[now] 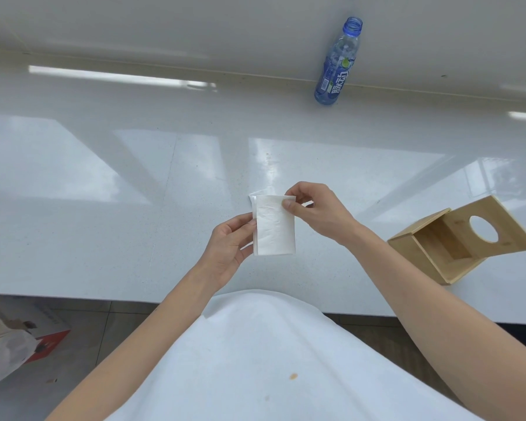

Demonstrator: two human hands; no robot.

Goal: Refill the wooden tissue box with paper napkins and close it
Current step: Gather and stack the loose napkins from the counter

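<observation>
A small stack of white paper napkins (274,226) is held above the white counter (104,238), near its front edge. My left hand (230,249) grips the stack along its left side. My right hand (313,211) pinches the top right corner between thumb and forefinger. The wooden tissue box (456,241) lies to the right on the counter, tipped on its side with its open face toward me. Its panel with the round hole (485,229) faces up and right. The inside of the box looks empty.
An uncapped blue plastic drink bottle (337,62) stands at the back of the counter against the wall. On the floor at lower left lie a plastic bag (3,354) and a red carton (47,343). My white garment fills the bottom centre.
</observation>
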